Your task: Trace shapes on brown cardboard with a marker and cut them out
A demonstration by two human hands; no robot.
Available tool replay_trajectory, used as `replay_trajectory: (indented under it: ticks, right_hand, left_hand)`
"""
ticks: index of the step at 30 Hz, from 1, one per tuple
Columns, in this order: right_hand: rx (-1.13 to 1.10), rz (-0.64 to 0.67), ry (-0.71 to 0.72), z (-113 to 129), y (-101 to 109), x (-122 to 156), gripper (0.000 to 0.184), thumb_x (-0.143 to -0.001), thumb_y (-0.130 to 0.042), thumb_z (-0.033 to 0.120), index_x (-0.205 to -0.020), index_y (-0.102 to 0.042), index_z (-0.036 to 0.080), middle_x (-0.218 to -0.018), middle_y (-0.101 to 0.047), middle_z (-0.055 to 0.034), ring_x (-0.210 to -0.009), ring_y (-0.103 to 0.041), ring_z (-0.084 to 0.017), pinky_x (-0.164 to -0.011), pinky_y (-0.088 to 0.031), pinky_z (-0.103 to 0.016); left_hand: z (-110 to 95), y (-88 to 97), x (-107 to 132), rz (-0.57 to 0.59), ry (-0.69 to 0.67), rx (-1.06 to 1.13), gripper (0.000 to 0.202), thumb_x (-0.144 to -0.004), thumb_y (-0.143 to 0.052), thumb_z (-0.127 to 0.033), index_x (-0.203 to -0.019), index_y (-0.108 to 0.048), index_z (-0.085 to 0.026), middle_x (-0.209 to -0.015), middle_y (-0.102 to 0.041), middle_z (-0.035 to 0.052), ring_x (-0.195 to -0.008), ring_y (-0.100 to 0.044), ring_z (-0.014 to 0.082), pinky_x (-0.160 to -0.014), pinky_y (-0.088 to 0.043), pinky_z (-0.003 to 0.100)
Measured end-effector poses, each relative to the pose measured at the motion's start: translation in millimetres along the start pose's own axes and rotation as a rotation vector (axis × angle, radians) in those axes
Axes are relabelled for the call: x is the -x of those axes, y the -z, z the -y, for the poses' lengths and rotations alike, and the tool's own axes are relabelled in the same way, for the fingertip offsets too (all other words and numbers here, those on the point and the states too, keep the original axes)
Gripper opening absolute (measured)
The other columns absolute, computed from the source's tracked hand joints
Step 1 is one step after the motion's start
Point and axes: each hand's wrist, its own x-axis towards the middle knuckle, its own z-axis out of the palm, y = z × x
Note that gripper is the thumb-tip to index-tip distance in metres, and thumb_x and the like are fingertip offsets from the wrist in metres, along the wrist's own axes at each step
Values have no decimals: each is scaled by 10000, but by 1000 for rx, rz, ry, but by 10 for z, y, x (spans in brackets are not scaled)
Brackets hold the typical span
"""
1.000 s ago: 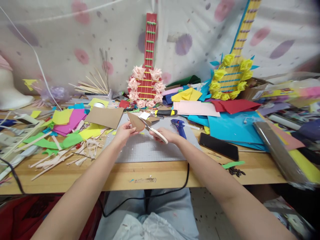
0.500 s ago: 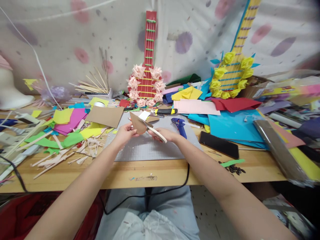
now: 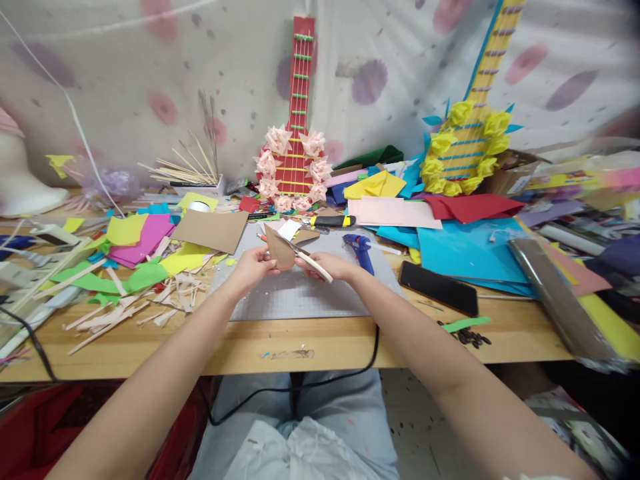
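My left hand [image 3: 256,268] is closed on the edge of a small brown cardboard piece [image 3: 281,251], which is pointed at the top and rounded below. White-handled scissors [image 3: 318,268] are gripped in my right hand [image 3: 328,265], their blades against the right edge of the cardboard. Both hands are over the grey cutting mat [image 3: 310,300]. Behind the cardboard lie a small white piece and another brown scrap [image 3: 306,236]. A blue glue gun [image 3: 359,252] rests on the mat, right of my right hand.
A black phone [image 3: 438,288] lies right of the mat, near dark beads [image 3: 473,338]. Paper scraps [image 3: 115,313] cover the left side. A red paper guitar [image 3: 295,167] and a yellow one [image 3: 463,150] stand at the back. A black cable [image 3: 300,387] hangs across the table's front.
The cardboard has shifted slightly to the right and turned a little in my left hand. The scissors' handles look closer together, with the blades still at the cardboard's edge.
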Motion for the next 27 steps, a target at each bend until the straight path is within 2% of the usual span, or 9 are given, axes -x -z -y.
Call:
replay_trajectory:
  ticks: [5, 11, 19, 27]
  right_hand:
    - [29, -43, -21, 14, -17, -6, 579, -677, -466, 700, -556, -504, 136, -499, -480, -6, -408, -410, -65, -397, -333, -215]
    - [14, -28, -18, 10, -55, -1, 580, -671, -465, 710, -555, -493, 142, -456, -444, 14, -381, -403, -63, -376, -325, -208]
    - [-7, 8, 7, 8, -1, -22, 581, -682, -463, 698, -628, -525, 124, -500, -456, 21, -404, -392, -46, -392, -325, -189]
    - [-17, -17, 17, -64, -21, -30, 565, -681, -467, 694, -565, -487, 142, -462, -441, 23, -376, -397, -56, -372, -316, -196]
  left_hand:
    - [6, 17, 0, -1, 6, -33, 413, -499, -727, -172, -909, -677, -156, -800, -678, 51, -734, -623, 173, -648, -524, 284]
    - [14, 45, 29, -11, 0, -42, 444, -520, -706, -146, -961, -666, -158, -709, -650, 26, -667, -596, 142, -639, -525, 285]
    - [47, -71, 48, 3, 13, -86, 425, -562, -657, -107, -984, -648, -159, -665, -618, 6, -654, -599, 140, -646, -535, 301]
    - [85, -86, 28, 27, 52, -108, 465, -605, -586, -62, -1063, -607, -141, -644, -604, -14, -650, -606, 114, -652, -529, 260]
